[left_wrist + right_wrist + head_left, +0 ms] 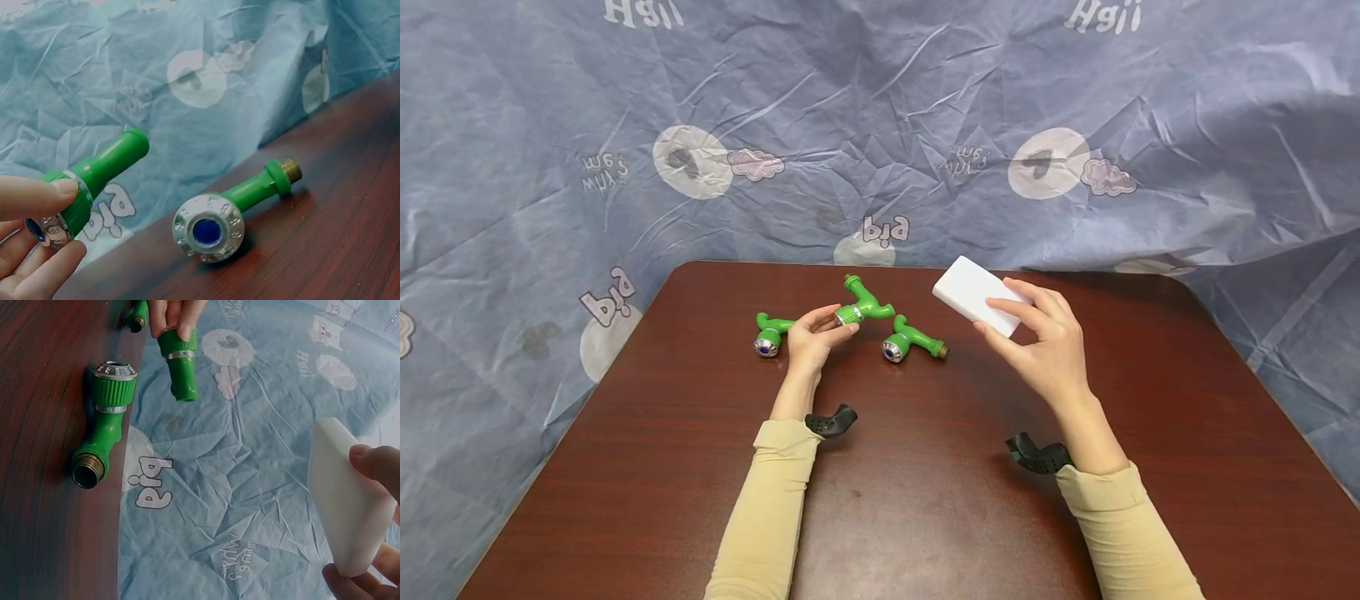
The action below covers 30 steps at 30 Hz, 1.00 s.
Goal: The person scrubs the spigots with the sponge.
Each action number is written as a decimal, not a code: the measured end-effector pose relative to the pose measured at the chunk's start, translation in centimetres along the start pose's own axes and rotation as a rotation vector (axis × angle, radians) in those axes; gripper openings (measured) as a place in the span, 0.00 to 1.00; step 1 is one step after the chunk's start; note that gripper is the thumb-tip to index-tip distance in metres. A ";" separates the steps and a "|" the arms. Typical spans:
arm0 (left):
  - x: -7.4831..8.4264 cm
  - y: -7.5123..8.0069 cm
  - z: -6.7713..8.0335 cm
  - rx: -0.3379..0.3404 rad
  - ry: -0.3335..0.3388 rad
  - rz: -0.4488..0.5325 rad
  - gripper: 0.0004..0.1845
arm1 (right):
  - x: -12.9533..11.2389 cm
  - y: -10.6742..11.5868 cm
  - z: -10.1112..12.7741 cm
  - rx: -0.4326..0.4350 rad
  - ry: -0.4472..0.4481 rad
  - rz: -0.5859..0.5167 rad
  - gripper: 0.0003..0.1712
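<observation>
My left hand (811,340) grips a green plastic tap (867,307) by its ribbed knob, raised off the table. In the left wrist view the thumb lies across the knob near its silver ring, and the tap's green spout points up and away. With fingers and thumb, my right hand (1051,343) holds a white rectangular block (972,290) with rounded edges, tilted in the air. Another green tap (910,337), with a silver, blue-centred cap and a brass threaded end, lies on the table between the hands. A third tap (767,340) lies left of my left hand, which partly hides it.
The dark reddish-brown table (917,500) spreads under both arms. Behind it hangs a wrinkled blue-grey sheet (865,108) printed with letters and cartoon shapes. Black wrist mounts (1036,454) sit on both wrists.
</observation>
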<state>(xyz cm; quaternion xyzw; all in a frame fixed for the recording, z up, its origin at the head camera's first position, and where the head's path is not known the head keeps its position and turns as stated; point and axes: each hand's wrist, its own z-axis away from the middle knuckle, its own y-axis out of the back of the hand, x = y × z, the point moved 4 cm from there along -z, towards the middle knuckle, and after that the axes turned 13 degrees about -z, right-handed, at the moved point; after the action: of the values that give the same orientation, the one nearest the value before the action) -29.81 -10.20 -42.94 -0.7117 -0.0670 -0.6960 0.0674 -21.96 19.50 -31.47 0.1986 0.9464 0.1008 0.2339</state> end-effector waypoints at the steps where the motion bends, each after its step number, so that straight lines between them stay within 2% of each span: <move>1: 0.2 -0.1 0.1 -0.016 0.003 0.013 0.27 | 0.0 -0.1 0.0 -0.002 0.001 -0.001 0.17; 8: 0.3 -0.9 0.2 -0.111 0.039 0.066 0.27 | -0.3 -0.6 0.1 -0.018 0.005 -0.013 0.17; 14: 1.3 -1.9 0.7 -0.181 -0.008 0.029 0.27 | -0.5 -1.1 0.3 -0.038 -0.012 -0.022 0.16; 20: 3.7 -3.4 1.9 -0.229 -0.087 -0.017 0.26 | -0.7 -1.6 0.5 -0.068 -0.028 -0.035 0.17; 24: 5.1 -4.3 2.8 -0.264 -0.131 -0.013 0.26 | -0.7 -1.9 0.7 -0.100 -0.037 -0.028 0.17; 30: 6.1 -5.0 3.7 -0.279 -0.136 -0.025 0.25 | -0.8 -2.1 0.8 -0.131 -0.058 -0.025 0.19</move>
<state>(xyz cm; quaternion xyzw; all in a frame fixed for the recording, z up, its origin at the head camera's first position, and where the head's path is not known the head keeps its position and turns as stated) -27.02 -4.60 -36.86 -0.7589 0.0170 -0.6494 -0.0453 -21.64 17.36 -32.48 0.1740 0.9330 0.1540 0.2748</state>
